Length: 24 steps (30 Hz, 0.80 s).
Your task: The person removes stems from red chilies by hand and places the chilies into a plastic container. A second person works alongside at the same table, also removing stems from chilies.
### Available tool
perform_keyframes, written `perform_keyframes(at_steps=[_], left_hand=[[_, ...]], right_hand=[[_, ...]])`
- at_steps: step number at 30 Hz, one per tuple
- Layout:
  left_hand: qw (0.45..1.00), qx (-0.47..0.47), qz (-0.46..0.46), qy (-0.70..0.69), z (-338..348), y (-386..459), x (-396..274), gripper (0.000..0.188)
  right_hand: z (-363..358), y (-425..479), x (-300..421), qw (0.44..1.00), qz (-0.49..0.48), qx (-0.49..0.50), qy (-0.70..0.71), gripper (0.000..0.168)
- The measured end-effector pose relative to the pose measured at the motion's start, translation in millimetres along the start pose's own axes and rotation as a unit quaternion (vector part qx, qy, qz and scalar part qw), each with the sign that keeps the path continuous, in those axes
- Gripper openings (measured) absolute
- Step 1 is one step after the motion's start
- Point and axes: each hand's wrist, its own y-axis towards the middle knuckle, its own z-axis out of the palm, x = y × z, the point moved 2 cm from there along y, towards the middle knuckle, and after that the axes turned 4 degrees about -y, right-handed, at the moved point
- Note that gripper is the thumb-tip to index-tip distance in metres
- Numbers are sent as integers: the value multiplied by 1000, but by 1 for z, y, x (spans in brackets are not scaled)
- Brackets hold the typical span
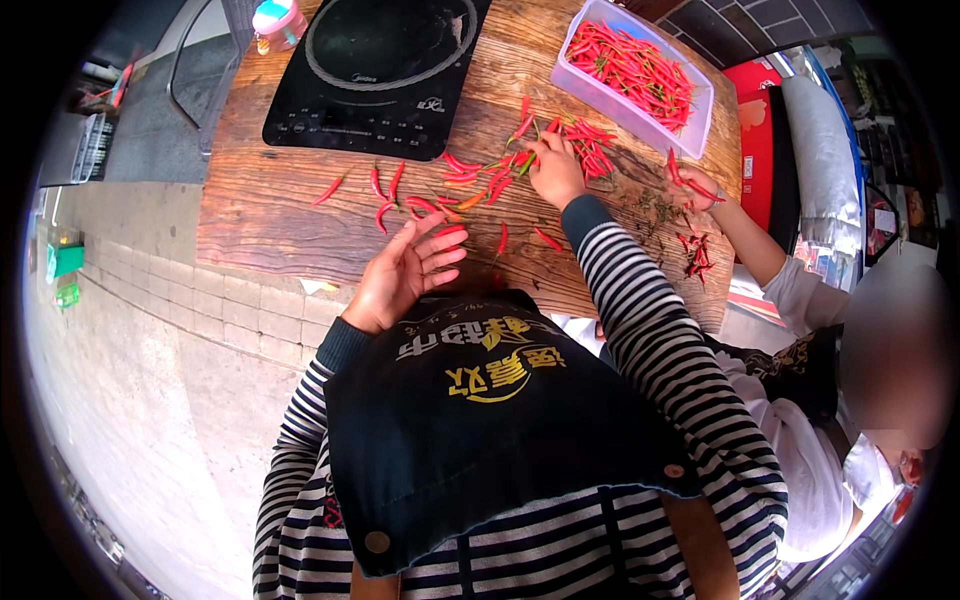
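My right hand (559, 176) reaches into a small pile of red chili peppers (598, 154) on the wooden table (255, 217). Its fingertips touch peppers there, but I cannot tell whether one is gripped. Palm up at the table's front edge, my left hand (409, 266) has its fingers apart and nothing in its palm. Just beyond those fingers lie loose red chilies (420, 204), one of them more orange. Two single chilies (547, 239) rest between my forearms. Behind the pile, a pale plastic tub (611, 120) holds a heap of red chilies (630, 71) with green stems.
A black Midea induction cooktop (360, 112) and a pink-lidded jar (279, 26) occupy the table's far left. At right, another person's hand (688, 191) holds red chilies above stem scraps (651, 210) and a heap of darker chilies (697, 259). A red box (754, 142) stands beyond.
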Motion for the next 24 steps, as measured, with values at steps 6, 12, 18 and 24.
perform_keyframes(at_steps=[6,12,18,24], left_hand=[[999,9,-24,23,2,7,2,50],[996,20,-68,53,-1,15,5,49],[988,6,-112,102,-1,24,10,43],[964,-8,-26,264,10,35,11,38]], right_hand=[[-18,-71,-7,998,-51,-12,31,23],[-26,-102,-14,993,-13,-104,52,13],[-49,-104,4,971,5,-198,137,9],[-53,-101,24,758,188,-125,612,10]])
